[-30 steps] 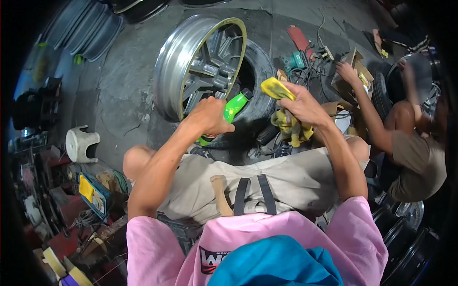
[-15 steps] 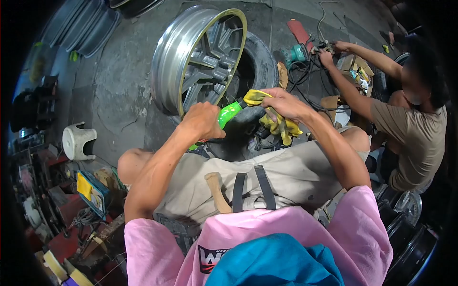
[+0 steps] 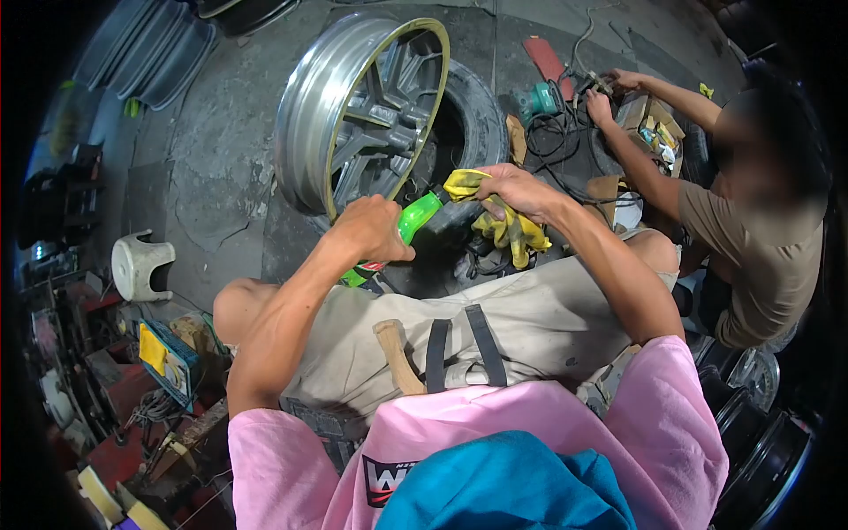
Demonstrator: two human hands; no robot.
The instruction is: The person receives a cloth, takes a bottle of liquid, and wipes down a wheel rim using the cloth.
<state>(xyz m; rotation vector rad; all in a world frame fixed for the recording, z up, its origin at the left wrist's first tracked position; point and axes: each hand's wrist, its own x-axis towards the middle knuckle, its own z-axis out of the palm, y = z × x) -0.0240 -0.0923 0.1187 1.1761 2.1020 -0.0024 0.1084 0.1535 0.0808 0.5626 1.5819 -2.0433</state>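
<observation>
My left hand [image 3: 367,231] is wrapped round a green bottle [image 3: 419,215], which slants up to the right with its dark top beside the cloth. Between the fingers of my right hand [image 3: 521,192] is a yellow cloth or glove [image 3: 512,237]; its upper part lies at the bottle's top and the rest hangs below. Whether cloth and top touch is hard to tell. Just beyond my hands a silver wheel rim [image 3: 305,124] stands upright, tilted, against a grey tyre [image 3: 488,124] on the floor.
At the right a co-worker [image 3: 760,256] crouches, hands at cables near a teal power tool [image 3: 537,102] and a cardboard box [image 3: 662,132]. On the left are a white stool [image 3: 132,265] and a blue box [image 3: 181,375]. More rims [image 3: 146,53] stand at the top left.
My right hand has moved left and slightly down, bringing the yellow cloth to the bottle's top. The bottle has shifted slightly left. The co-worker's hands have moved up to the cables.
</observation>
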